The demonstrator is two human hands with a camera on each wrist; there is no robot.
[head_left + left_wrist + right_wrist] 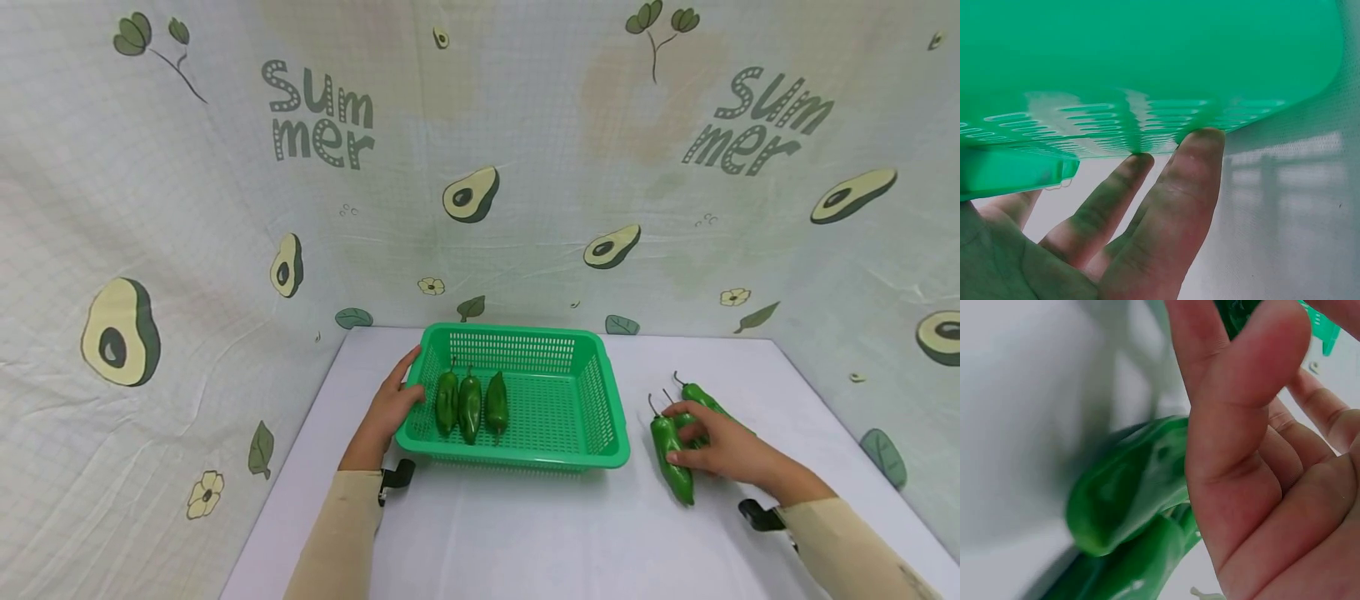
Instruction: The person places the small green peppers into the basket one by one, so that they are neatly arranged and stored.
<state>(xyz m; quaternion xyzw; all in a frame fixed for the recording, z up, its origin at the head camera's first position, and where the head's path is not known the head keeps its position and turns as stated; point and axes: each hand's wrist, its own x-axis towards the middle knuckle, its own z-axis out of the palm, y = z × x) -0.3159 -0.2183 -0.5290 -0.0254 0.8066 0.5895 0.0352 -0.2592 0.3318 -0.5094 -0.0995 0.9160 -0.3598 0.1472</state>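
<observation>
A green plastic basket (517,458) holds three green peppers (470,408) side by side in its left part. My left hand (390,408) grips the basket's left rim, thumb over the edge and fingers along the outer wall; the left wrist view shows fingertips (1204,140) against the slotted side. To the right of the basket, my right hand (716,442) pinches a long green pepper (672,471) between thumb and fingers. Two more peppers lie by this hand: one partly hidden under the fingers, another pepper (705,396) behind it. The right wrist view shows peppers (1129,487) beside the thumb.
A white-covered table (510,542) bears everything. Behind and at both sides hangs a pale cloth (525,108) printed with avocados and leaves. Dark wrist camera mounts (761,515) sit at both sleeves.
</observation>
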